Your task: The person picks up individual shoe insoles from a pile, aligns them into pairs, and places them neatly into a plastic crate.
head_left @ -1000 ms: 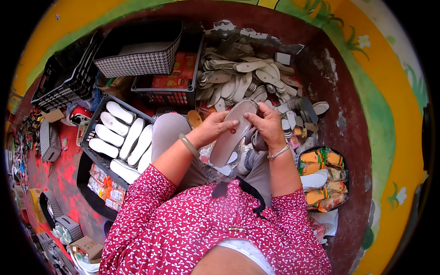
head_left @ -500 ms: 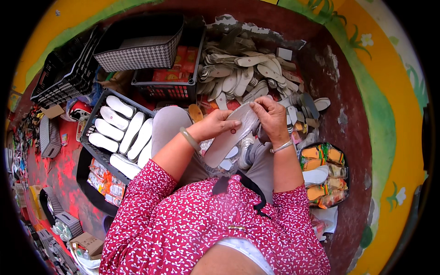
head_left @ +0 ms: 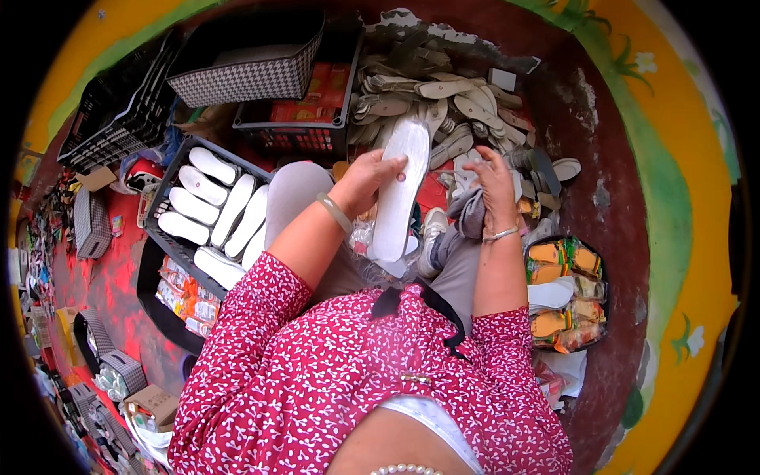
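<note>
My left hand (head_left: 369,182) pinches a pale insole (head_left: 401,210) between thumb and fingers, at its left side. The insole stands nearly upright before my knees, with a small reddish round mark near my thumb. To the right, my right hand (head_left: 497,188) is closed on a crumpled grey cloth (head_left: 467,212), apart from the insole. Thumb and forefinger are close together at its top. Behind both hands lies a big heap of greyish insoles (head_left: 463,99).
White insoles lie in a black crate (head_left: 259,169) at left. A houndstooth basket (head_left: 245,79) sits by another black crate (head_left: 291,141) with red packets. Packed orange insoles fill a dark tub (head_left: 606,299) at right. A dark red wall (head_left: 613,182) curves behind. My shoe (head_left: 432,241) shows below.
My right hand has let go of the insole and moved right, the grey cloth in its grip. The insole, in my left hand, has turned more upright and shifted left.
</note>
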`<state>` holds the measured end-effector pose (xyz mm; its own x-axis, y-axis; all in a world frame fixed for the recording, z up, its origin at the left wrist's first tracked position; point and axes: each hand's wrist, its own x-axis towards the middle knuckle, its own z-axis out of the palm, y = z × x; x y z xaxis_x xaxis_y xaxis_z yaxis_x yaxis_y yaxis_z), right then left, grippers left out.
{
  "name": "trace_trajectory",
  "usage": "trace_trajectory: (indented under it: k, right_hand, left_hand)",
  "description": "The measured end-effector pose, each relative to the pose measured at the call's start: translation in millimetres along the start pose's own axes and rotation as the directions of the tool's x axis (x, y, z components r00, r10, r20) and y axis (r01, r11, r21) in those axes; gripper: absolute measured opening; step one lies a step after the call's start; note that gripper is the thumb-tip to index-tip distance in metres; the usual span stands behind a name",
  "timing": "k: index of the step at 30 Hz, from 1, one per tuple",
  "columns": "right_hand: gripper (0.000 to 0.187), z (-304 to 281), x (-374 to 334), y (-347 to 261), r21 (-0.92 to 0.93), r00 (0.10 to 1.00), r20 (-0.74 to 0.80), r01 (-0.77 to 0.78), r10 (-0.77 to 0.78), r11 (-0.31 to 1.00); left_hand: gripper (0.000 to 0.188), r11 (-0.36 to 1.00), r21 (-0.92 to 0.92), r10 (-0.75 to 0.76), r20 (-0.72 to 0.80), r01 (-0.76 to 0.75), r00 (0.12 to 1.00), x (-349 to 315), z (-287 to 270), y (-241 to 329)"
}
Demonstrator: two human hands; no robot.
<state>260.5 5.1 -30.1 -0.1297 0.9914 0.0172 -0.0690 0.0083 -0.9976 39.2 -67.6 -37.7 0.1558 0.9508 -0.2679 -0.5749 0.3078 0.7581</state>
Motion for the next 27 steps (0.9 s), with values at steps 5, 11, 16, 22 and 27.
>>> trace_trajectory:
  k: [5, 11, 16, 22, 27]
  right_hand:
    - [0.028, 42.5, -27.6, -0.5, -0.172, 0.792, 0.492, -0.317, 0.360, 0.933]
    - [0.027, 60.1, -40.0, 18.2, -0.267, 0.680, 0.637, -0.247, 0.363, 0.932]
    - [0.029, 56.3, -45.8, 12.4, -0.058, 0.611, 0.680, -0.508, 0.406, 0.860]
    - [0.032, 60.2, -55.2, 2.4, -0.023, 0.489, 0.777, -0.607, 0.397, 0.794]
    - [0.033, 61.7, -53.3, 11.6, -0.105, 0.521, 0.766, -0.474, 0.375, 0.874]
  left_hand:
    - [0.019, 0.986, -0.067, 0.150, -0.064, -0.155, 0.987, 9.2, -3.6, -2.7]
    - [0.017, 0.939, 0.005, 0.334, -0.245, -0.343, 0.910, 12.2, -14.2, -7.6]
    - [0.029, 0.939, -0.212, 0.251, -0.108, -0.269, 0.962, 2.3, -8.4, 8.5]
    - [0.046, 0.869, -0.383, 0.364, 0.066, -0.313, 0.929, -11.1, 4.1, 25.7]
    - [0.037, 0.874, -0.268, 0.416, -0.024, -0.406, 0.909, -5.4, -9.1, 21.3]
